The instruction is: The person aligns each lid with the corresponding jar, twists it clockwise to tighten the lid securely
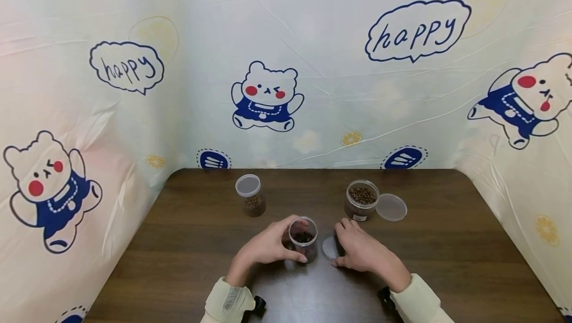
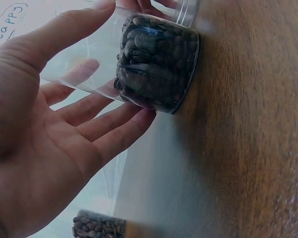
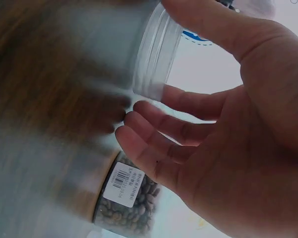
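Observation:
My left hand [image 1: 273,243] grips a clear plastic jar [image 1: 308,251] partly filled with dark coffee beans [image 2: 156,59]. Its mouth is uncovered, and its base is at the table surface. In the left wrist view, thumb and fingers span the jar's two sides. To the right of that jar, my right hand [image 1: 359,248] holds a translucent round lid [image 1: 329,247] by its rim. The right wrist view shows this lid [image 3: 156,54] between the thumb and index finger, while the other fingers are extended below it.
An uncovered jar of brown coffee beans [image 1: 362,196] stands behind my right hand, with a label on its side. Another lid [image 1: 392,208] lies beside it. At the back left is a lidded jar of beans [image 1: 251,196]. Printed cloth [image 1: 335,104] surrounds the brown table [image 1: 187,243].

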